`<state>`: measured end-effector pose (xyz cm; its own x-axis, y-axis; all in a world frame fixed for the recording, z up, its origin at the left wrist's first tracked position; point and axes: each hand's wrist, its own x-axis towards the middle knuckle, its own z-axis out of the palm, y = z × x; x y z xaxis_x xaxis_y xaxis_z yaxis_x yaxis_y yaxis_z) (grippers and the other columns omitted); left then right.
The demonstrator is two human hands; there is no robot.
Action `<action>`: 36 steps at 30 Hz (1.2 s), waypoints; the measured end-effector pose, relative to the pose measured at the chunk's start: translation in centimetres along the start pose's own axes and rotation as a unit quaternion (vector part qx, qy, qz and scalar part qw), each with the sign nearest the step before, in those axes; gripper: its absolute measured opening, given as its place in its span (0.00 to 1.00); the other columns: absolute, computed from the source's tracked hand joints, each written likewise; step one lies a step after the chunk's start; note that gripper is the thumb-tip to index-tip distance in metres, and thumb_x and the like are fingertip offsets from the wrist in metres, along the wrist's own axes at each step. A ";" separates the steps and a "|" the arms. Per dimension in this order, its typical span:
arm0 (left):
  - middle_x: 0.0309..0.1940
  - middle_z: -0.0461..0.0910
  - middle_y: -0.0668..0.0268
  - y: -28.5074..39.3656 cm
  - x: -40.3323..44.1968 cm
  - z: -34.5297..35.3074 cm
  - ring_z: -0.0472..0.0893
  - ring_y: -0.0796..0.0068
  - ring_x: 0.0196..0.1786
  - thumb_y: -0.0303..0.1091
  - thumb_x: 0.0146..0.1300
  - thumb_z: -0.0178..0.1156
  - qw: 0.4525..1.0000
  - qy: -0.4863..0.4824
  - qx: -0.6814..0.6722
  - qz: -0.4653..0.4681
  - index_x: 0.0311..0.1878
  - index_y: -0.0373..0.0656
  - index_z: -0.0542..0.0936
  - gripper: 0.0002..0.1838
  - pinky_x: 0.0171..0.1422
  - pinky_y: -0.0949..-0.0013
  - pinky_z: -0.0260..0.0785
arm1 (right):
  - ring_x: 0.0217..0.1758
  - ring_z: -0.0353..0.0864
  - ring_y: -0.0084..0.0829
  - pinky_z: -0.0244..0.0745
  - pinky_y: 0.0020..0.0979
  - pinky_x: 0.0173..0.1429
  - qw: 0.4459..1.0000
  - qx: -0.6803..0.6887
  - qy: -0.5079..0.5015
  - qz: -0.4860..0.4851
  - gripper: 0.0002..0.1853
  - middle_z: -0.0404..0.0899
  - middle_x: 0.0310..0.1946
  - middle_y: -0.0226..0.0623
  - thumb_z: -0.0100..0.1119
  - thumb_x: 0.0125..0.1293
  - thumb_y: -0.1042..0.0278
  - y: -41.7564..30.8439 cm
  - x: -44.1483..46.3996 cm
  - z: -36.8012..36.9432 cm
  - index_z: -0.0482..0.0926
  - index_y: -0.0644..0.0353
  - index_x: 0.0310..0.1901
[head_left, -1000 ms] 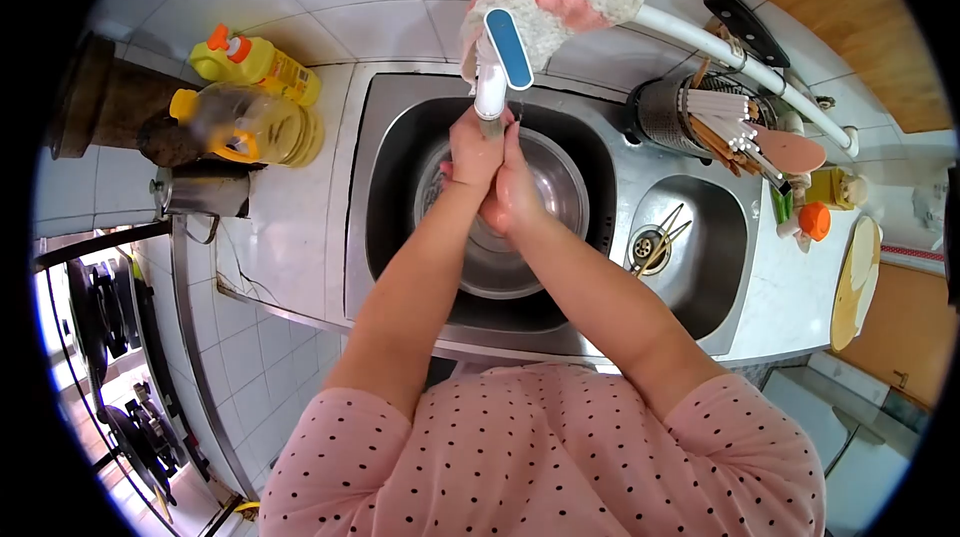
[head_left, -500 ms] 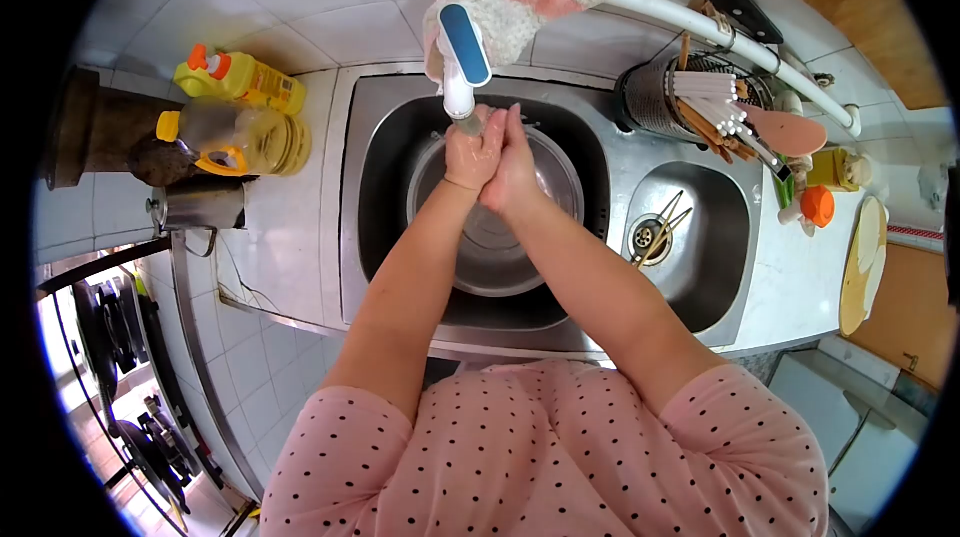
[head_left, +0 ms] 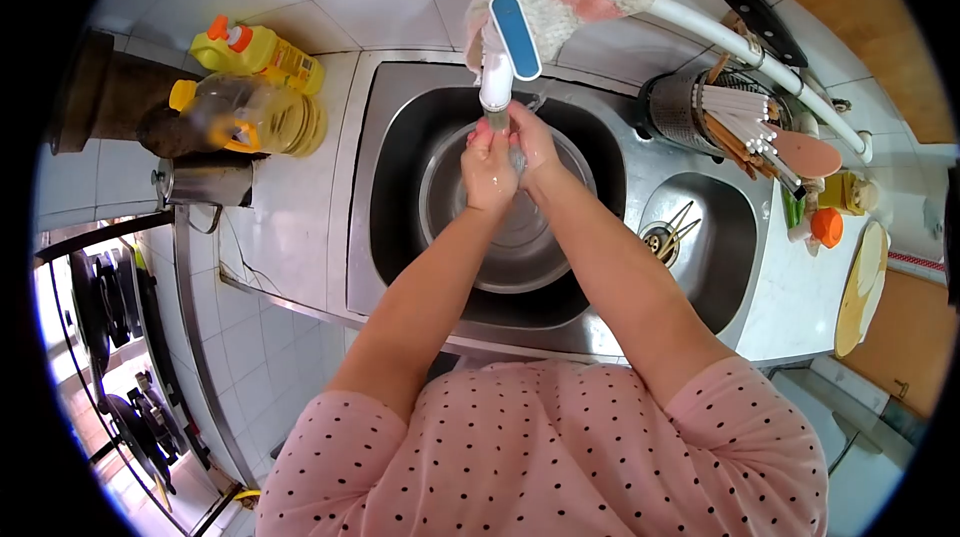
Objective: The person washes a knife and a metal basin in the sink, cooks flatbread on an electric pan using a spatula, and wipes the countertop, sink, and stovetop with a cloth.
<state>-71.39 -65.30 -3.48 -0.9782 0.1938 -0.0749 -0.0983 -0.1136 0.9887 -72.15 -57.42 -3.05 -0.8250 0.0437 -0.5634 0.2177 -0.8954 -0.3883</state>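
Upper centre of frame: wet left grip (head_left: 489, 172) and right grip (head_left: 535, 147) side by side beneath blue-levered white faucet (head_left: 496, 82), whether clasping anything indiscernible, over round silvery metal basin (head_left: 510, 272) inside dark-walled sink (head_left: 393, 242), likely stiff, slippery, best taken by opposite rims.

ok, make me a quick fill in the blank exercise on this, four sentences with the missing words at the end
1. The lever on top of the white faucet is coloured ____.
2. Beneath the left hand and right hand is a metal bowl whose rim is ____ in shape.
3. Counting both sizes, the metal sink has ____ basins.
4. The pink shirt is patterned with small black ____.

Missing words: blue; round; two; dots
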 end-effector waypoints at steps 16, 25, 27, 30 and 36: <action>0.59 0.72 0.55 3.4 4.0 -2.7 0.69 0.60 0.63 0.58 0.72 0.40 0.864 -0.030 -0.465 -0.191 0.59 0.45 0.69 0.27 0.70 0.56 0.55 | 0.46 0.79 0.33 0.75 0.34 0.53 0.982 0.165 0.068 -0.062 0.09 0.79 0.45 0.35 0.55 0.70 0.63 0.7 -3.8 -0.8 0.76 0.59 0.44; 0.61 0.71 0.55 0.7 5.5 -0.4 0.72 0.53 0.63 0.52 0.74 0.39 0.923 -0.001 -0.376 -0.078 0.65 0.42 0.65 0.27 0.68 0.56 0.60 | 0.33 0.70 0.25 0.68 0.28 0.40 0.868 -0.322 0.110 -0.362 0.09 0.73 0.29 0.35 0.49 0.72 0.65 7.0 -5.7 0.0 0.70 0.62 0.40; 0.62 0.70 0.53 1.9 4.7 0.4 0.71 0.54 0.63 0.51 0.73 0.39 0.966 -0.019 -0.252 -0.059 0.68 0.42 0.63 0.28 0.69 0.59 0.58 | 0.32 0.71 0.27 0.69 0.29 0.40 0.855 -0.347 0.128 -0.364 0.09 0.74 0.29 0.36 0.47 0.73 0.65 5.6 -4.9 0.3 0.70 0.63 0.39; 0.61 0.72 0.54 2.3 3.7 0.5 0.72 0.62 0.62 0.49 0.73 0.40 0.990 -0.040 -0.095 -0.096 0.72 0.42 0.59 0.29 0.70 0.65 0.55 | 0.31 0.72 0.28 0.69 0.30 0.39 0.897 -0.302 0.149 -0.285 0.15 0.76 0.28 0.37 0.44 0.75 0.61 4.2 -3.8 0.4 0.73 0.65 0.37; 0.47 0.81 0.57 -0.5 4.9 -0.7 0.78 0.72 0.50 0.45 0.73 0.41 0.994 0.008 0.072 0.087 0.64 0.39 0.71 0.25 0.56 0.67 0.68 | 0.31 0.73 0.28 0.69 0.32 0.40 0.921 -0.228 0.200 -0.244 0.18 0.78 0.28 0.38 0.43 0.75 0.57 6.3 -5.3 1.1 0.74 0.66 0.37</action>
<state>-76.26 -64.99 -4.44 -0.9809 0.1687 0.0973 0.0981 -0.0035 0.9952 -66.99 -63.73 -1.71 -0.6445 0.6327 -0.4294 0.1434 -0.4516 -0.8806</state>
